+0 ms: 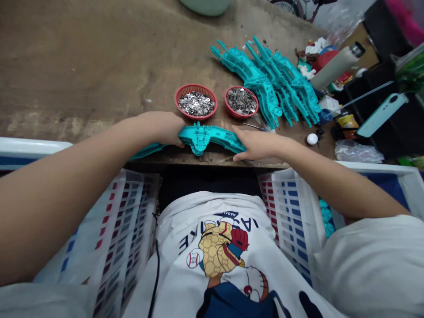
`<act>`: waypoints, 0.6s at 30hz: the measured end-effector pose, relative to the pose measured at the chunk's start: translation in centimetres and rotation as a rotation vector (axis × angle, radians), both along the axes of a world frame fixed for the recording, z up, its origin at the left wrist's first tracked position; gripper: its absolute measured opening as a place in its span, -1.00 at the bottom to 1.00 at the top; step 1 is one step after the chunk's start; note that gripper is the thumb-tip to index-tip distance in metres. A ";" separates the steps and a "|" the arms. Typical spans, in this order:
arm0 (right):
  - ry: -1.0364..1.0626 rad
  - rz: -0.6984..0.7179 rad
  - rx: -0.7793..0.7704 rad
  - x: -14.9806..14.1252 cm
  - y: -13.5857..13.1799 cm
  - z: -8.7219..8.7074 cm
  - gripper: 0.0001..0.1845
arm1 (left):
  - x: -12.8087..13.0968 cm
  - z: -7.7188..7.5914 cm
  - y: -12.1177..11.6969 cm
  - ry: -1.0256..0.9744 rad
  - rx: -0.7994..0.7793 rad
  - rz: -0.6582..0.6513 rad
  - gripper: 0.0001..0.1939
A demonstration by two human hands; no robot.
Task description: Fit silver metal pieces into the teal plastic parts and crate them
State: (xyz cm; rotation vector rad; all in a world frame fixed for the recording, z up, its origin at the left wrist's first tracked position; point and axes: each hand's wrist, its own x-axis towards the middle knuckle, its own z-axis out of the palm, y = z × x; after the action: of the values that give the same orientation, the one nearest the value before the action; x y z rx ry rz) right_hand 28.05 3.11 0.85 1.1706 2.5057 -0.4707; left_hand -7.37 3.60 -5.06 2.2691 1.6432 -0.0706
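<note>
While the left grip [162, 128] curls closed over one end of a teal plastic frame [202, 138], the right grip [255, 145] lies spread flat on its other end, at the edge of the wooden surface [82, 75]. The frame looks light and stiff, probably best held at its thick middle. Beyond it sit two red baskets [195, 87] of metal bits [195, 104] and a heap of teal frames [268, 84].
</note>
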 end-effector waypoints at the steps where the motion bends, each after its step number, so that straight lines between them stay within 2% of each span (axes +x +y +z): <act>1: -0.010 -0.008 0.003 -0.2 -0.6 -0.4 0.28 | 0.2 1.0 -0.4 0.085 -0.056 -0.020 -0.33; 2: -0.006 -0.013 0.013 -0.4 -1.2 -0.7 0.23 | 0.5 2.1 -0.9 0.124 -0.080 -0.049 -0.19; 4: 0.012 -0.021 0.046 -0.9 -2.0 -1.4 0.12 | 1.9 3.9 -1.8 0.029 -0.004 -0.127 0.02; 6: 0.007 -0.025 0.086 -1.2 -2.7 -1.9 0.08 | 3.9 4.6 -2.6 -0.105 0.116 -0.196 0.01; 8: -0.003 -0.024 0.128 -1.3 -2.9 -1.9 0.11 | 6.2 4.2 -3.3 -0.119 0.155 -0.233 -0.12; 10: 0.016 -0.001 0.106 -1.0 -2.3 -1.4 0.12 | 8.0 3.0 -3.7 -0.083 0.148 -0.230 -0.26; 11: 0.030 0.004 0.074 -0.7 -1.7 -1.0 0.05 | 8.6 2.5 -3.8 -0.073 0.144 -0.219 -0.31; 14: -0.033 -0.082 0.068 0.5 1.3 0.4 -0.45 | 9.1 1.4 -3.6 -0.082 0.157 -0.180 -0.31; 16: -0.188 -0.199 0.172 1.3 3.4 0.5 -0.57 | 8.8 1.3 -3.2 -0.081 0.143 -0.166 -0.30; 18: -0.302 -0.239 0.220 1.9 4.9 -0.4 -0.63 | 8.5 1.4 -3.0 -0.072 0.125 -0.151 -0.30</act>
State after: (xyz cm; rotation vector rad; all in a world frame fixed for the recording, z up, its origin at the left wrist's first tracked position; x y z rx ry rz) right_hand 29.96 8.00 0.44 1.5092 2.2089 -0.0653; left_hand 1.10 0.61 -3.69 2.4563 1.4761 0.0792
